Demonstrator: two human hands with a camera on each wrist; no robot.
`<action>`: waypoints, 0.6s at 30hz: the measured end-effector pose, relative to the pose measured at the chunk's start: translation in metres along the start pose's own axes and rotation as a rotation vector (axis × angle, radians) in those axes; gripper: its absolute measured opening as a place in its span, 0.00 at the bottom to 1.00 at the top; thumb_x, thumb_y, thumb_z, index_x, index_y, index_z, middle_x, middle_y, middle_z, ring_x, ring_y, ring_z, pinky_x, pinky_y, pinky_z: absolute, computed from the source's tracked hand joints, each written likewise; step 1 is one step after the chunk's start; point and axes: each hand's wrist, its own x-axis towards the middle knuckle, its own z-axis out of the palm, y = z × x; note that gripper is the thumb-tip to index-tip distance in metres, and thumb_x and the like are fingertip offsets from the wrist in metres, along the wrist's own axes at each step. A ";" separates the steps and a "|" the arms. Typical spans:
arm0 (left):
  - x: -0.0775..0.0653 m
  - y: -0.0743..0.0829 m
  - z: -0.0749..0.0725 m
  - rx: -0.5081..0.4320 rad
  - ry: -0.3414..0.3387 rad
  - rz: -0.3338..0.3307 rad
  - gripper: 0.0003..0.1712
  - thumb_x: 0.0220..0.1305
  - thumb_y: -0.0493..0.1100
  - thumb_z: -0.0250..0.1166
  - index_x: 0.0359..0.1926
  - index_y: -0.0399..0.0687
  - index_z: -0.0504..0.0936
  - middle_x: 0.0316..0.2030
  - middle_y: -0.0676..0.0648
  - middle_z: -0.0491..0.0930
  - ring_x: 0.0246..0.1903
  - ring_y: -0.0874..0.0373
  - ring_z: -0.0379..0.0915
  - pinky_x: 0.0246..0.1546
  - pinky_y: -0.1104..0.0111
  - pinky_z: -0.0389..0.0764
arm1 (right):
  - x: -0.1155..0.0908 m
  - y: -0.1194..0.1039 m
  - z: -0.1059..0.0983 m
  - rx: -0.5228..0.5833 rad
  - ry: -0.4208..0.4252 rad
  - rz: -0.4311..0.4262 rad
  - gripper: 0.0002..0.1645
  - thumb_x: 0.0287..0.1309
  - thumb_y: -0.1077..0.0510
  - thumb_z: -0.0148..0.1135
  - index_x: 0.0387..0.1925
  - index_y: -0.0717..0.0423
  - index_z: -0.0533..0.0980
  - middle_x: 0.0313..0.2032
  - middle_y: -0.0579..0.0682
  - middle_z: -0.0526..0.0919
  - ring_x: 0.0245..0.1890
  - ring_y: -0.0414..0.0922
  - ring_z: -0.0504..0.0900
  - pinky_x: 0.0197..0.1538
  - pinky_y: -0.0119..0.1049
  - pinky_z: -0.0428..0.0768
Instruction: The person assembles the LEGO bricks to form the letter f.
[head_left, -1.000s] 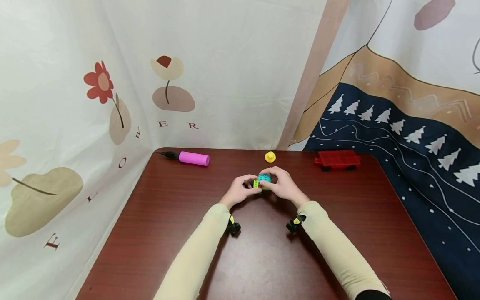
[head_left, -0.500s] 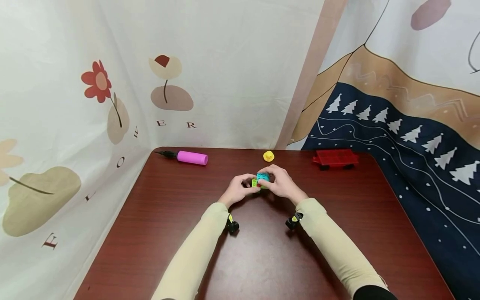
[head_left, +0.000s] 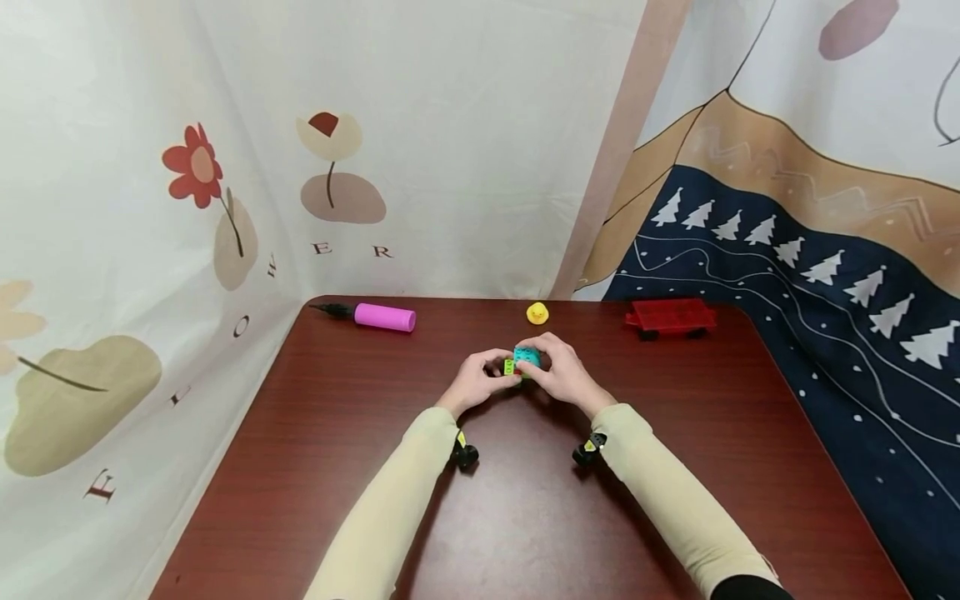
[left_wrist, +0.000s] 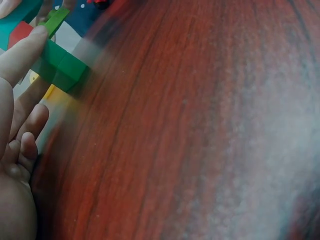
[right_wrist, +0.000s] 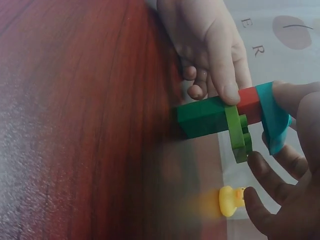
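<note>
A small stack of toy building bricks is held between both hands near the table's middle. In the right wrist view it has a dark green brick (right_wrist: 202, 118) at the bottom, a lime green plate (right_wrist: 235, 132) jutting out sideways, a red brick (right_wrist: 250, 104) and a turquoise curved brick (right_wrist: 271, 120) on top. My left hand (head_left: 477, 382) pinches the lower part, its thumb at the lime plate and red brick. My right hand (head_left: 567, 375) grips the turquoise brick between thumb and fingers. The dark green brick's lower end is close over the table.
A yellow rubber duck (head_left: 537, 313) sits at the back edge, beyond the hands. Back left lies a pink cylinder with a black tapered end (head_left: 385, 317). A red toy wagon (head_left: 671, 318) stands back right. Printed cloth (head_left: 450, 167) hangs behind the brown table (head_left: 510, 517).
The head view has shifted very slightly. Both hands keep hold of the brick stack in almost the same place, with only a small shift of the right wrist.
</note>
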 end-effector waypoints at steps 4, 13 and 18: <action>0.000 -0.002 0.001 -0.004 0.001 0.004 0.22 0.65 0.49 0.77 0.58 0.53 0.86 0.34 0.49 0.81 0.35 0.55 0.74 0.34 0.67 0.75 | -0.002 0.003 0.002 0.049 0.005 0.007 0.17 0.69 0.54 0.71 0.57 0.52 0.84 0.48 0.52 0.81 0.45 0.46 0.81 0.52 0.42 0.84; 0.000 -0.004 0.004 -0.007 0.023 0.029 0.22 0.62 0.47 0.79 0.56 0.52 0.87 0.34 0.50 0.81 0.35 0.56 0.75 0.35 0.66 0.76 | -0.002 0.004 -0.005 0.147 -0.038 0.060 0.18 0.68 0.55 0.72 0.57 0.53 0.84 0.50 0.54 0.82 0.45 0.48 0.83 0.52 0.45 0.85; 0.002 -0.001 0.002 -0.025 0.018 0.020 0.22 0.63 0.46 0.79 0.57 0.51 0.87 0.35 0.50 0.82 0.36 0.56 0.75 0.34 0.68 0.75 | 0.002 0.005 -0.011 0.155 -0.084 0.051 0.19 0.69 0.56 0.70 0.59 0.54 0.83 0.53 0.54 0.84 0.48 0.47 0.83 0.54 0.44 0.85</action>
